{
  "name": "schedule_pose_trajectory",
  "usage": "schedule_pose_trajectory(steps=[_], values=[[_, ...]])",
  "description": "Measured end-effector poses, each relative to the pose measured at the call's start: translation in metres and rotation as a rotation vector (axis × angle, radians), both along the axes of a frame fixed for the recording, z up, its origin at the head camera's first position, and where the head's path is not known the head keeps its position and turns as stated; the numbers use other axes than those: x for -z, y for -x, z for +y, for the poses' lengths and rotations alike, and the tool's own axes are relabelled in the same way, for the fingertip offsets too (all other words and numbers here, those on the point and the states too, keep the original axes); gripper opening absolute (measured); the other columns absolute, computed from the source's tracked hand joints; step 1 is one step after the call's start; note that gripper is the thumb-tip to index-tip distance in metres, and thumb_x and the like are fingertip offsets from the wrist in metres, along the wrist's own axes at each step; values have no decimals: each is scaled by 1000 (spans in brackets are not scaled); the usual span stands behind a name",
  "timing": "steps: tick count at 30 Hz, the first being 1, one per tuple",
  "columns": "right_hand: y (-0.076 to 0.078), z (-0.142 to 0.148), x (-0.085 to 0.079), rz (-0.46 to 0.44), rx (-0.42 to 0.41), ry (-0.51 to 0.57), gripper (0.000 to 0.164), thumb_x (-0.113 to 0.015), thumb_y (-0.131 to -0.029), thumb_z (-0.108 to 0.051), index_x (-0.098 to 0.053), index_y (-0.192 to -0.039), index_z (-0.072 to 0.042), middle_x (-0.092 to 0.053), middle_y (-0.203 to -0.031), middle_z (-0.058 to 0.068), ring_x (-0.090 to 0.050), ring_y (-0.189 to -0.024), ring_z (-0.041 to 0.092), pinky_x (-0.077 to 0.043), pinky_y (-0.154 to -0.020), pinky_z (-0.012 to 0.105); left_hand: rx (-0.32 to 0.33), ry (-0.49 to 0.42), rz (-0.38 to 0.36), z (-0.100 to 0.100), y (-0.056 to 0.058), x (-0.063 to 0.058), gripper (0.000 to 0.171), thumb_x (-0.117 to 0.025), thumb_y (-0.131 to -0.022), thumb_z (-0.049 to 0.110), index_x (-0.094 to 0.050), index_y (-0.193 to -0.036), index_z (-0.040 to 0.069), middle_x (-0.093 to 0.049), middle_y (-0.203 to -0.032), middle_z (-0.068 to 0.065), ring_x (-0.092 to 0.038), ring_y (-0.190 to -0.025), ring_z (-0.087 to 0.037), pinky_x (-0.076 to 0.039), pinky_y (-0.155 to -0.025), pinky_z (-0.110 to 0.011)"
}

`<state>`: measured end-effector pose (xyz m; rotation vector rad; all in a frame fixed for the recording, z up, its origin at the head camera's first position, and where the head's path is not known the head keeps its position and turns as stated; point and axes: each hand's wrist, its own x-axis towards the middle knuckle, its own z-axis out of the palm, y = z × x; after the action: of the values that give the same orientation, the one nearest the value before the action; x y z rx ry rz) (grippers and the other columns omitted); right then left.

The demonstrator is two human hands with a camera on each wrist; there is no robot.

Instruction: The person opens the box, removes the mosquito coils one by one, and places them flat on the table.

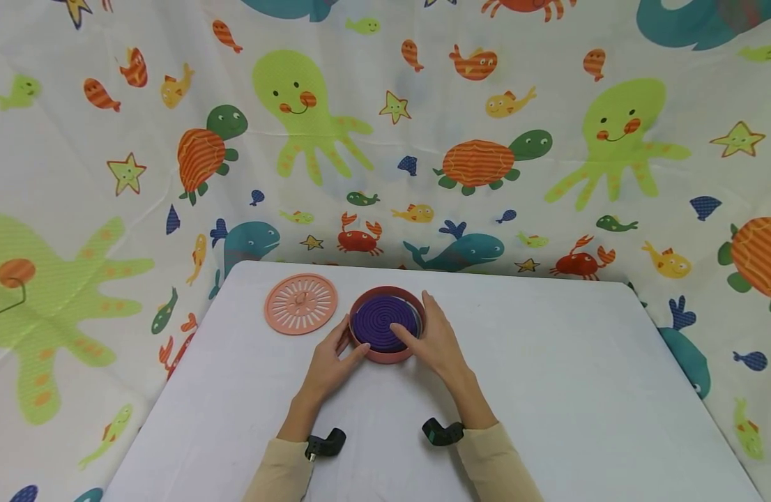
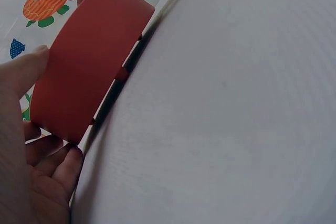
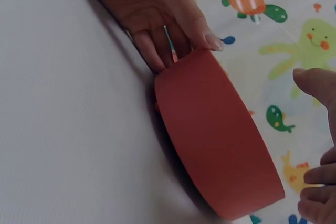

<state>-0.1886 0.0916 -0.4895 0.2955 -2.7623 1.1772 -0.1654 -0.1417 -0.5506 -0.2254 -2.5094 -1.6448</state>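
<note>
A purple spiral mosquito coil (image 1: 380, 322) lies in a round reddish mosquito coil holder (image 1: 388, 358) on the table. My left hand (image 1: 329, 362) grips the holder's left side, thumb at the rim and fingers low on the wall, as the left wrist view also shows. At the right side is my right hand (image 1: 438, 345), its thumb over the coil and its fingers extended past the rim. In the right wrist view this right hand (image 3: 320, 145) shows relaxed fingers beside the holder's wall (image 3: 210, 135). Left of the holder lies its slotted pink lid (image 1: 300, 301), with a small knob in the middle.
The white table (image 1: 586, 376) extends to both sides and toward me. Behind it hangs a curtain (image 1: 385, 153) printed with sea animals, close to the table's back edge. A small black camera (image 1: 325, 443) sits on each wrist.
</note>
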Motion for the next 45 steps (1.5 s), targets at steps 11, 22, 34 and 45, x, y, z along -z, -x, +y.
schedule_pose_trajectory(steps=[11,22,34,45], values=[[-1,-7,-4,48,-21,52,93,-70,-87,-53,-33,-155,-1,-40,-158,19,-39,-146,37,-37,-120,58,6,-1,8,1,-1,0,84,-75,-90,35,-34,-155,3,-39,-159,-17,-46,-143,-27,-45,-112,-30],[1,-13,-4,73,-7,46,77,-68,-93,-39,-40,-151,2,-47,-152,22,-45,-142,39,-41,-118,56,-2,11,5,1,-1,2,84,-75,-90,37,-34,-155,3,-39,-159,-17,-45,-143,-27,-44,-113,-30],[8,-18,-4,47,5,-27,65,-68,-94,-30,-48,-144,6,-55,-142,24,-52,-134,39,-47,-114,54,-3,12,6,0,-1,2,84,-75,-89,37,-35,-155,3,-40,-158,-17,-46,-142,-27,-45,-112,-31],[9,-24,-13,-42,4,-160,62,-68,-95,-29,-50,-141,8,-55,-142,26,-53,-133,39,-49,-112,52,4,2,4,0,-3,1,84,-75,-90,37,-34,-155,4,-40,-158,-17,-46,-143,-28,-45,-112,-31]])
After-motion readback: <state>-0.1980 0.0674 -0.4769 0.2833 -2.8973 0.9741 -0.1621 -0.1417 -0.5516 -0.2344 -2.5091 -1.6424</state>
